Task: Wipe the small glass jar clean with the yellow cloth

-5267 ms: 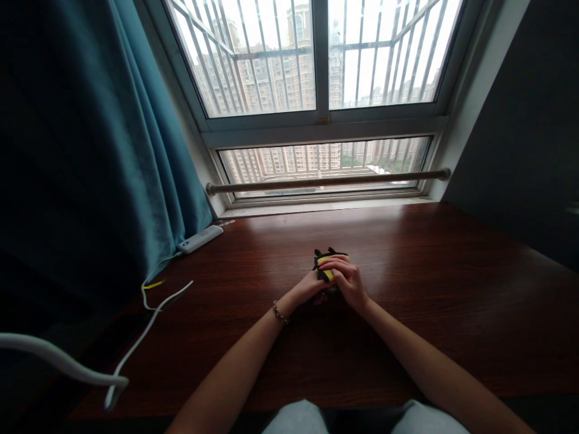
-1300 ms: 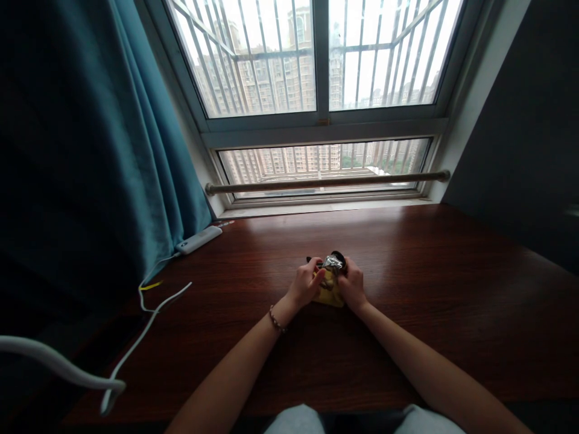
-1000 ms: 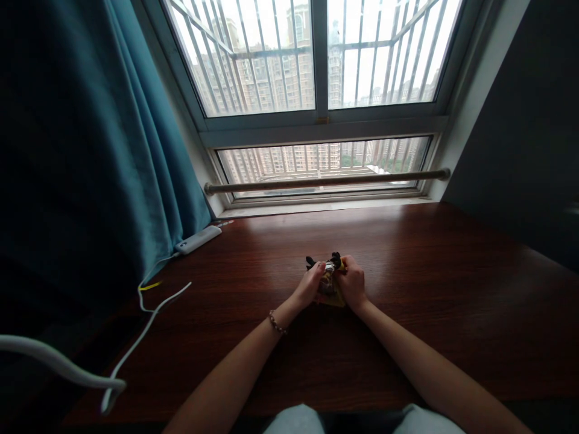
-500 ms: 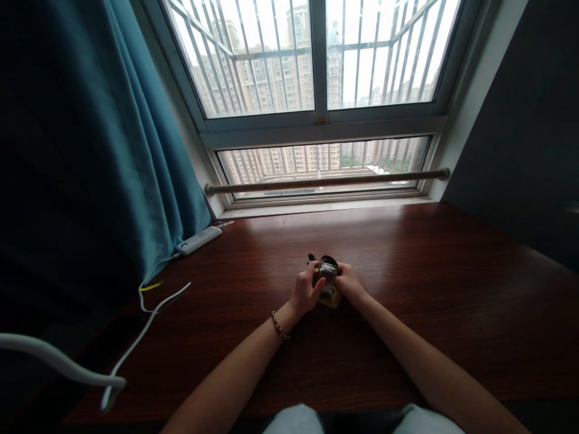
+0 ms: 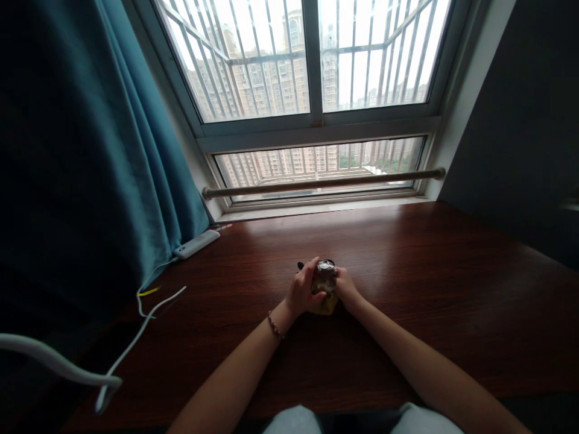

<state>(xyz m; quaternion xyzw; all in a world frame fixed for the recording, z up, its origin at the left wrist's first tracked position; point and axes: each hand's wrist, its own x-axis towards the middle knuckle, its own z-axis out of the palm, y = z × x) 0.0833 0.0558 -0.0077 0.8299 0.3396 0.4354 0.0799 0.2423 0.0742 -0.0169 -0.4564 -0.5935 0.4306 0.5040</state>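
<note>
Between my two hands is a small object [image 5: 325, 276] with a shiny, silvery, film-like front, dark parts at its top and a yellowish lower part. Its exact kind cannot be made out. My left hand [image 5: 302, 290] wraps its left side, thumb in front and fingers toward the top, with a beaded bracelet on the wrist. A small dark tip pokes out beyond the left fingers. Closed on the right side is my right hand [image 5: 347, 287], its fingertips partly hidden behind the object. Both hands are over the middle of the brown wooden table [image 5: 398, 253].
At the back left, a white power strip [image 5: 197, 244] lies by the blue curtain [image 5: 149, 169]. A white cable [image 5: 145, 328] loops at the left, near a yellow strip [image 5: 149, 291]. Behind the table, a rail [image 5: 325, 182] crosses the window.
The object has turned in my hands, so more of its silvery front faces me and less of the dark top shows. My left hand has shifted slightly left.
</note>
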